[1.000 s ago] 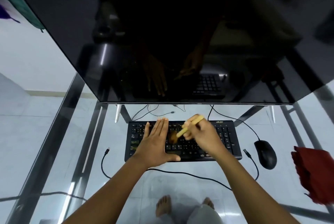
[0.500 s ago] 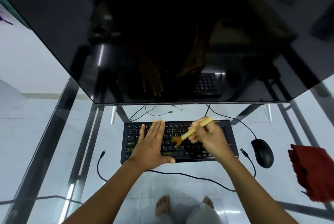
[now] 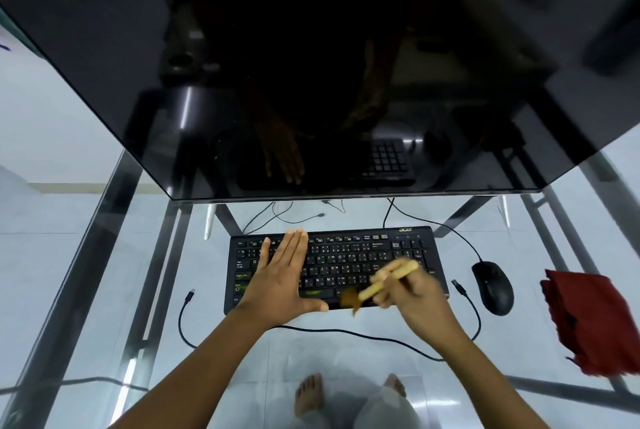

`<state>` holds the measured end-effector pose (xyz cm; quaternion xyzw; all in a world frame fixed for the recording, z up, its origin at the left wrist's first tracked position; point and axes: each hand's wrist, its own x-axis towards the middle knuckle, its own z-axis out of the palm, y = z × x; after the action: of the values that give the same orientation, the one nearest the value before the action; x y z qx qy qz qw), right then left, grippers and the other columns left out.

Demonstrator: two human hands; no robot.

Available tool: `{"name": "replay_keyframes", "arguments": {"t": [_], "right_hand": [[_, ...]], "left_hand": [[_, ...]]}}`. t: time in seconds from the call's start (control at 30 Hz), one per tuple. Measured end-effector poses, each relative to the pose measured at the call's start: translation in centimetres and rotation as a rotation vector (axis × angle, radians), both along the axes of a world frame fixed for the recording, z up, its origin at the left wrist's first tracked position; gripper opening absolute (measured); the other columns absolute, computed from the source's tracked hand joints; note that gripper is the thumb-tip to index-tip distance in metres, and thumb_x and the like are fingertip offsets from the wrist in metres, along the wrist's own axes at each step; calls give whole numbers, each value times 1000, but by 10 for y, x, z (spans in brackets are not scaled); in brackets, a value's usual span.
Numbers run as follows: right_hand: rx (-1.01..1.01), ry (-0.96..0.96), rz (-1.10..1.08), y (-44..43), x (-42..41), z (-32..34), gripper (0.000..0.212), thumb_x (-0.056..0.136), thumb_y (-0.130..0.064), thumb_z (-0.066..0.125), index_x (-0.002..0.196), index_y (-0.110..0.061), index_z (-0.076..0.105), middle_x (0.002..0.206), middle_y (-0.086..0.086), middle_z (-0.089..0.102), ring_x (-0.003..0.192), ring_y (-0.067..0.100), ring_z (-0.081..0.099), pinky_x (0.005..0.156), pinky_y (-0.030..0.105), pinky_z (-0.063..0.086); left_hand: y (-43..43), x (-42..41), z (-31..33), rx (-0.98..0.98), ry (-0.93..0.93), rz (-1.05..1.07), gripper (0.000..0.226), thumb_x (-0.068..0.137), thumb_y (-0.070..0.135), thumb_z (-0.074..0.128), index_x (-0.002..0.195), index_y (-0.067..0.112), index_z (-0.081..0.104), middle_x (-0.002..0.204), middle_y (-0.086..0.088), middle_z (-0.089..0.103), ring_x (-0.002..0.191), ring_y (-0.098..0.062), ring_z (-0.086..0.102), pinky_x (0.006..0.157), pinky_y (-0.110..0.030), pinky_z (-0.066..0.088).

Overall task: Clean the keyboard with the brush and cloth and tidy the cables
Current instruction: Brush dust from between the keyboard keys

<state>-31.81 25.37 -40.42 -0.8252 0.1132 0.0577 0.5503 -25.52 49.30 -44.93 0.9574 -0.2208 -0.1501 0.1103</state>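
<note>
Judging the brush (image 3: 372,292) light, stiff-handled and soft-bristled, I reckoned mid-handle the right grip; my right hand (image 3: 415,293) pinched it there, bristles at the near edge of the keyboard (image 3: 346,255), right of the space bar. My left hand (image 3: 277,276) lay flat on its left half, fingers straight and together, thumb out, pinning a light board likely to slide on the glass table (image 3: 519,238). The cloth (image 3: 585,321) sat well right.

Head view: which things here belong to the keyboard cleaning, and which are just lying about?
For the job: keyboard, brush held in right hand, left hand resting flat on the keys, red cloth, loose cables.
Lying about: mouse, monitor.
</note>
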Motion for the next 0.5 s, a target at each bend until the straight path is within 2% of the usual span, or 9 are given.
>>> {"name": "replay_keyframes", "arguments": {"t": [0.07, 0.13, 0.2, 0.27, 0.33, 0.4, 0.43, 0.5], "right_hand": [[-112, -3, 64, -4, -1, -1, 11, 98, -13, 59, 89, -17, 64, 79, -3, 77, 71, 9, 72, 69, 30, 59], [-201, -144, -97, -10, 1, -2, 11, 97, -18, 60, 89, -24, 62, 80, -6, 75, 73, 10, 71, 68, 30, 59], [-123, -153, -150, -10, 1, 1, 9, 97, -20, 59, 90, -21, 62, 80, -4, 76, 71, 11, 72, 67, 27, 58], [-14, 4, 1, -4, 2, 2, 9, 98, -16, 59, 90, -15, 63, 79, -1, 77, 70, 12, 72, 69, 27, 59], [-27, 11, 52, -5, 6, 1, 8, 98, -14, 59, 91, -15, 64, 79, -5, 77, 72, 11, 71, 72, 25, 59], [-106, -129, -155, -13, 20, 2, 9, 98, -14, 59, 91, -16, 64, 77, -14, 74, 73, 7, 70, 72, 14, 53], [-116, -152, -261, -17, 27, 5, 9, 98, -17, 58, 91, -17, 63, 76, -15, 74, 73, 6, 70, 72, 13, 51], [-27, -120, -284, -21, 40, 7, 12, 99, -22, 57, 92, -14, 64, 82, -6, 75, 73, 10, 72, 76, 24, 57]], "left_hand": [[0, 0, 0, -1, -4, -1, 131, 60, 93, 34, 151, 14, -18, 160, 2, -19, 144, -10, -25, 118, -47, -15], [-2, -1, 2, 10, 4, 7, 131, 63, 90, 42, 151, 14, -19, 160, 1, -21, 144, -11, -26, 118, -48, -14], [-6, -1, 6, 22, 18, 21, 130, 68, 84, 52, 151, 13, -18, 160, -1, -22, 144, -14, -26, 118, -49, -13], [-15, -1, 12, 27, 52, 28, 130, 70, 75, 61, 150, 12, -20, 159, -4, -24, 144, -17, -28, 118, -50, -12], [-29, 1, 17, 6, 67, 7, 132, 71, 70, 66, 149, 12, -22, 158, -4, -27, 143, -18, -30, 118, -50, -13], [-45, 4, 22, -15, 57, -26, 131, 72, 69, 66, 149, 12, -23, 157, -4, -29, 142, -18, -31, 118, -49, -14], [-53, 5, 23, -21, 57, -40, 131, 72, 69, 66, 149, 12, -23, 157, -4, -29, 142, -17, -30, 118, -49, -13], [-67, 7, 23, -12, 61, -64, 130, 73, 68, 65, 149, 11, -23, 158, -5, -27, 143, -18, -29, 118, -50, -12]]}}
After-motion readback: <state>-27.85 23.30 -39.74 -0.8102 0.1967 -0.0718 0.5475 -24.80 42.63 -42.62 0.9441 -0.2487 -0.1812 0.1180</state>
